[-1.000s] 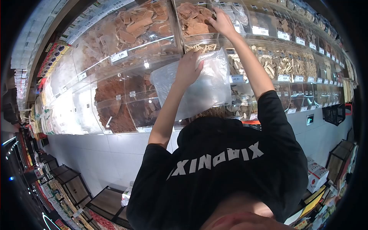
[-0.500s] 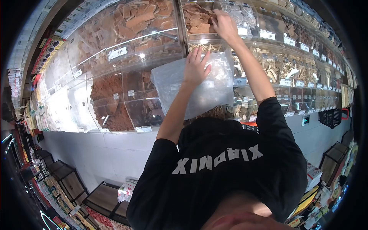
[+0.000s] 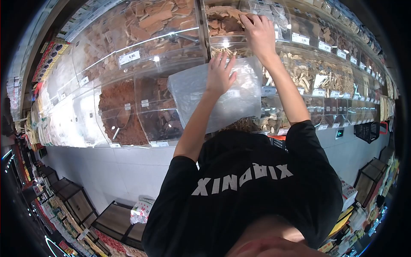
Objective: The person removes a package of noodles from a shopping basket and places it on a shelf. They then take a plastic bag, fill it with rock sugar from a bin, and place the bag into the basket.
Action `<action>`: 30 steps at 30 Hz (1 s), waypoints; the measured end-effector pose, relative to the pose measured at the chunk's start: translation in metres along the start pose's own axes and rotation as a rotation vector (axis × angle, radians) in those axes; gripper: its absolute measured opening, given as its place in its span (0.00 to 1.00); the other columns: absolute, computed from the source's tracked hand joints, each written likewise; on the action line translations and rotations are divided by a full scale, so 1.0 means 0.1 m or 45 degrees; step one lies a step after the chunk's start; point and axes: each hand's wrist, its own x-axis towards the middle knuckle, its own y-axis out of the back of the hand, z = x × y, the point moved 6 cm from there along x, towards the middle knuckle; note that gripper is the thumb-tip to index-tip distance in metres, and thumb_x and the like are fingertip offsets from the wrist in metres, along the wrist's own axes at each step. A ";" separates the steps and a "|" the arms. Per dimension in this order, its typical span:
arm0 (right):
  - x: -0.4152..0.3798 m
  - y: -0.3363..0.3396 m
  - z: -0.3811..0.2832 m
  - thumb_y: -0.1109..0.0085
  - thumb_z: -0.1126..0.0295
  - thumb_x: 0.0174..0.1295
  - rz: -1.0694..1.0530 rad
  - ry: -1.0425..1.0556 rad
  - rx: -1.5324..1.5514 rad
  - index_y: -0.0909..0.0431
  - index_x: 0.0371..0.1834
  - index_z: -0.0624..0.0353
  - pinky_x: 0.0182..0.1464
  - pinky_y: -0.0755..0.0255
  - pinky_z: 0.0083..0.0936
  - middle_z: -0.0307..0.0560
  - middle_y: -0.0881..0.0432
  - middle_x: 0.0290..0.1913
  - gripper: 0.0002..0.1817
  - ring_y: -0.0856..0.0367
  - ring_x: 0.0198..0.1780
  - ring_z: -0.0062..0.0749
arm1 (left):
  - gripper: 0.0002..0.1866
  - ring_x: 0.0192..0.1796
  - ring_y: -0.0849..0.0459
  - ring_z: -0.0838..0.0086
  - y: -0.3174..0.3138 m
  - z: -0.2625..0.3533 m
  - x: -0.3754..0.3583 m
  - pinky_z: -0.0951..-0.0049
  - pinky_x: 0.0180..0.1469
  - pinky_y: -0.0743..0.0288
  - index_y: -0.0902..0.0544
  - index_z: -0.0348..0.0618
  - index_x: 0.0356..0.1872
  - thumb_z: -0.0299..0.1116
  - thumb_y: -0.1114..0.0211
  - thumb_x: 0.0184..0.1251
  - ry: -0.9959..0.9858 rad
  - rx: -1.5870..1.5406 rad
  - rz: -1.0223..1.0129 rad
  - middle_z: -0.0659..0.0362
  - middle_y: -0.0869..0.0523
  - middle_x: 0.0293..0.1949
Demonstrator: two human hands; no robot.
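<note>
My left hand (image 3: pixel 220 77) lies on a clear plastic bag (image 3: pixel 192 94), its fingers stretched out and its thumb apart. The bag is spread over the bin fronts, just below some pale thin sticks (image 3: pixel 231 52). My right hand (image 3: pixel 261 36) is at the right side of an open bin of reddish-brown flat pieces. Its fingers are pinched at the end of a dark brown flat piece (image 3: pixel 232 24); the exact contact is partly hidden by the fingers.
Clear bins of dried goods with price tags (image 3: pixel 129 58) rise in tiers on both sides. A scoop (image 3: pixel 122 120) lies in a bin of red-brown powder (image 3: pixel 107 107). A black basket (image 3: pixel 367 132) stands on the right, and low dark stands (image 3: pixel 113 220) are behind me.
My right hand has drawn back a little to the right and toward me, and more of the dark brown piece shows. The left hand and the bag have hardly moved.
</note>
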 end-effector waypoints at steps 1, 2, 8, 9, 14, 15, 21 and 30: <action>-0.02 -0.09 0.01 0.37 0.75 0.50 -0.022 0.033 -0.034 0.19 0.56 0.54 0.50 0.30 0.36 0.40 0.19 0.46 0.25 0.23 0.49 0.39 | 0.31 0.74 0.36 0.51 0.00 0.00 0.00 0.48 0.74 0.45 0.27 0.49 0.71 0.45 0.37 0.68 0.004 -0.001 -0.001 0.45 0.29 0.70; -0.03 -0.15 0.01 0.37 0.74 0.50 -0.043 0.067 -0.066 0.19 0.56 0.55 0.51 0.30 0.35 0.40 0.19 0.46 0.25 0.23 0.50 0.38 | 0.31 0.74 0.36 0.51 0.00 0.00 -0.01 0.48 0.74 0.45 0.27 0.49 0.71 0.45 0.37 0.68 0.010 -0.001 -0.003 0.45 0.29 0.70; 0.12 -0.32 -0.15 0.42 0.75 0.53 -0.094 0.108 -0.133 0.20 0.58 0.56 0.52 0.30 0.34 0.41 0.19 0.51 0.25 0.24 0.52 0.38 | 0.31 0.74 0.36 0.52 0.03 0.00 0.00 0.48 0.74 0.46 0.28 0.48 0.71 0.46 0.37 0.68 0.004 0.003 -0.024 0.46 0.30 0.71; 0.16 -0.36 -0.17 0.40 0.74 0.53 -0.122 0.121 -0.160 0.21 0.58 0.57 0.52 0.30 0.34 0.41 0.19 0.51 0.25 0.24 0.53 0.38 | 0.31 0.75 0.36 0.52 0.02 0.00 -0.01 0.48 0.74 0.46 0.28 0.49 0.71 0.46 0.37 0.68 0.008 0.007 -0.024 0.46 0.30 0.71; 0.24 -0.63 -0.20 0.33 0.70 0.51 -0.272 0.060 -0.238 0.24 0.63 0.60 0.55 0.30 0.35 0.46 0.20 0.55 0.31 0.24 0.58 0.39 | 0.32 0.75 0.36 0.54 0.01 0.00 0.00 0.48 0.75 0.45 0.28 0.50 0.71 0.47 0.37 0.67 0.007 0.049 -0.032 0.47 0.29 0.70; 0.21 -0.66 -0.20 0.32 0.69 0.51 -0.268 0.035 -0.205 0.26 0.64 0.61 0.55 0.30 0.37 0.47 0.20 0.56 0.33 0.24 0.59 0.41 | 0.32 0.75 0.36 0.54 0.01 0.00 0.00 0.48 0.75 0.45 0.28 0.50 0.71 0.47 0.37 0.67 -0.002 0.053 -0.029 0.47 0.29 0.70; 0.13 -0.63 -0.23 0.33 0.68 0.53 -0.179 0.006 -0.105 0.29 0.65 0.63 0.55 0.29 0.42 0.50 0.19 0.59 0.33 0.21 0.59 0.41 | 0.32 0.75 0.36 0.54 -0.03 -0.01 -0.02 0.48 0.75 0.45 0.29 0.50 0.71 0.48 0.37 0.68 -0.006 0.067 -0.017 0.47 0.29 0.70; -0.01 0.01 0.41 0.35 0.63 0.68 0.468 -0.777 0.613 0.18 0.46 0.67 0.37 0.23 0.29 0.52 0.13 0.31 0.15 0.14 0.32 0.29 | 0.31 0.74 0.36 0.52 0.01 0.00 -0.01 0.48 0.74 0.46 0.28 0.49 0.71 0.47 0.39 0.68 -0.004 0.027 -0.018 0.46 0.29 0.71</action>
